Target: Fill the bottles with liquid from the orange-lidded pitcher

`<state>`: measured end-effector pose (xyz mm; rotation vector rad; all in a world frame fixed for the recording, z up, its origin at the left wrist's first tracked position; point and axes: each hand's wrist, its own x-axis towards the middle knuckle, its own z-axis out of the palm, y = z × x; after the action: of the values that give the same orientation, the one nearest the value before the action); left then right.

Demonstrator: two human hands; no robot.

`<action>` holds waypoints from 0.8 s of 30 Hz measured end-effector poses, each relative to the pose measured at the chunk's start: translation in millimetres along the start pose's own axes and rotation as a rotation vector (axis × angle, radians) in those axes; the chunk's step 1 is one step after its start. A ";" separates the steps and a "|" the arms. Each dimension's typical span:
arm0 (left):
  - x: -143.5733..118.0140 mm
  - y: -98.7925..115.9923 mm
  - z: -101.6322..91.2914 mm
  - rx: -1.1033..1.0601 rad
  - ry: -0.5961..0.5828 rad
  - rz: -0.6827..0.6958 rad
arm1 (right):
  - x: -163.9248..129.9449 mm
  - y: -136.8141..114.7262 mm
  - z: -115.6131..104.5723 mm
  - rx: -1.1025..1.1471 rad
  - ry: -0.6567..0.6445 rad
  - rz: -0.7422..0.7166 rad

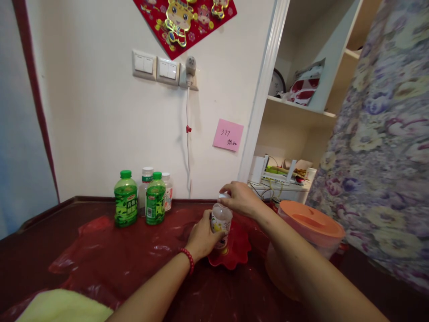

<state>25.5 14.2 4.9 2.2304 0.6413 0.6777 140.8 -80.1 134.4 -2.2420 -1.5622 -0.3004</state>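
Observation:
My left hand (pixel 205 237) is wrapped round the body of a clear plastic bottle (pixel 221 220) with a flowered label. On top of it, the fingers of my right hand (pixel 240 199) close round the white bottle cap (pixel 224 196). The bottle is upright, over a red scalloped dish (pixel 239 246); whether its base touches the dish I cannot tell. Where the cap meets the neck is partly hidden by my right fingers.
Two green bottles (pixel 126 201) and two clear, white-capped bottles (pixel 167 192) stand at the back left. A tub with an orange lid (pixel 311 219) is beside my right forearm. A yellow cloth (pixel 63 307) lies front left. Red plastic sheeting (pixel 134 268) covers the table.

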 end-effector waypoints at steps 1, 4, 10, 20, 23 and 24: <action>0.2 -0.2 0.3 -0.001 0.000 0.000 | 0.9 0.4 0.4 -0.004 0.000 0.002; 0.4 -0.9 1.1 -0.004 0.002 0.003 | 3.3 1.8 2.6 -0.002 -0.001 0.018; -0.1 -1.2 0.6 -0.006 -0.001 0.014 | 3.3 4.8 5.1 0.043 0.008 0.057; 0.7 0.0 0.2 -0.007 -0.009 0.000 | -8.0 15.3 3.7 0.240 0.035 -0.084; 0.5 -0.4 0.1 0.001 -0.008 -0.002 | -7.4 16.6 17.0 0.242 0.117 -0.058; 0.4 -0.2 -0.1 0.002 -0.009 -0.005 | -7.0 16.7 22.0 0.232 0.159 -0.037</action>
<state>25.7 14.6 4.9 2.2320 0.6430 0.6647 152.9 -81.6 108.7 -1.9651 -1.4747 -0.2842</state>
